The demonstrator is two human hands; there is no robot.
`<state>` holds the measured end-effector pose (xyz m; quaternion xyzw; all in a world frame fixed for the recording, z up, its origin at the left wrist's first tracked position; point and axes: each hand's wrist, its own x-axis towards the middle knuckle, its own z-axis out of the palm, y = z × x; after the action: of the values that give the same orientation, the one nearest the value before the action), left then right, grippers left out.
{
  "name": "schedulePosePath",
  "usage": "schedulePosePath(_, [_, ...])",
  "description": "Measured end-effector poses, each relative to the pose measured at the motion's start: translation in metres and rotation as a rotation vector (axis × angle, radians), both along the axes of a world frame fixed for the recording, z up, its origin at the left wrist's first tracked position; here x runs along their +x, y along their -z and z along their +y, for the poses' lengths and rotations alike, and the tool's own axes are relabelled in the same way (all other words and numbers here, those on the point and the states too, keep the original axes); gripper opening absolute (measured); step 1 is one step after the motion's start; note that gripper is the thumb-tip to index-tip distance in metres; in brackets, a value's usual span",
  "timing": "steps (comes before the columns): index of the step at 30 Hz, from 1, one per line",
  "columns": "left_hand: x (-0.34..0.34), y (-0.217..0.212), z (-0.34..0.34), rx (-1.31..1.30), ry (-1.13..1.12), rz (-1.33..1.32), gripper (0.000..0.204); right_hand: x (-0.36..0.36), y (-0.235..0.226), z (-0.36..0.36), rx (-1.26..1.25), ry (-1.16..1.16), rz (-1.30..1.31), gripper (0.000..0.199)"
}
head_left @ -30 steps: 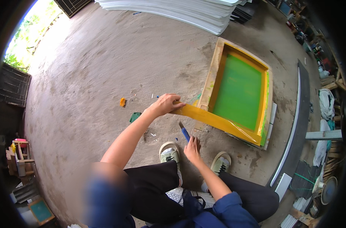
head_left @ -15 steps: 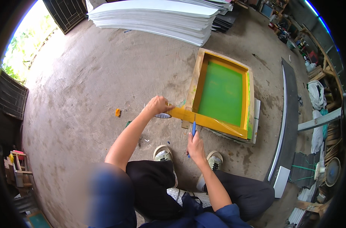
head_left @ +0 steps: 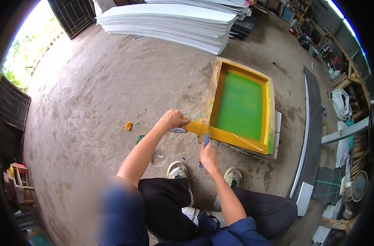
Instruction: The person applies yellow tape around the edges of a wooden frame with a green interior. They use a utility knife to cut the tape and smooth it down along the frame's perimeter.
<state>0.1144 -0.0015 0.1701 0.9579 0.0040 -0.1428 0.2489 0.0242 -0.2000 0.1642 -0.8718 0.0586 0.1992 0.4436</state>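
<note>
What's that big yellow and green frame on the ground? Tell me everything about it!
The frame is a rectangle of pale wood lying flat on the dirt floor, seemingly atop flat boards. Yellow tape lines its inner edges around a bright green mesh panel. The left hand pulls a tape strip off its near corner, while the right hand holds a blue tool against that edge.
</note>
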Motion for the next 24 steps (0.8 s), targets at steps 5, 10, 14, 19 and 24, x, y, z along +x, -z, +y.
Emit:
schedulePosePath(5, [-0.001, -0.003, 0.0, 0.013, 0.015, -0.015, 0.051, 0.003, -0.002, 0.002, 0.011, 0.011, 0.044, 0.037])
schedulePosePath(10, [-0.001, -0.008, -0.002, 0.04, 0.014, -0.011, 0.051, 0.005, -0.01, 0.004, 0.016, 0.018, 0.101, 0.038])
schedulePosePath(14, [0.0, -0.01, -0.002, 0.045, 0.014, -0.026, 0.05, 0.001, -0.013, 0.003, 0.028, 0.012, 0.094, 0.039])
schedulePosePath(19, [-0.001, -0.01, -0.003, 0.062, 0.012, -0.03, 0.05, -0.003, -0.02, 0.003, 0.057, 0.035, 0.113, 0.038])
schedulePosePath(24, [0.0, -0.009, -0.004, 0.059, 0.014, -0.048, 0.049, -0.012, -0.008, 0.001, 0.093, 0.053, 0.106, 0.037])
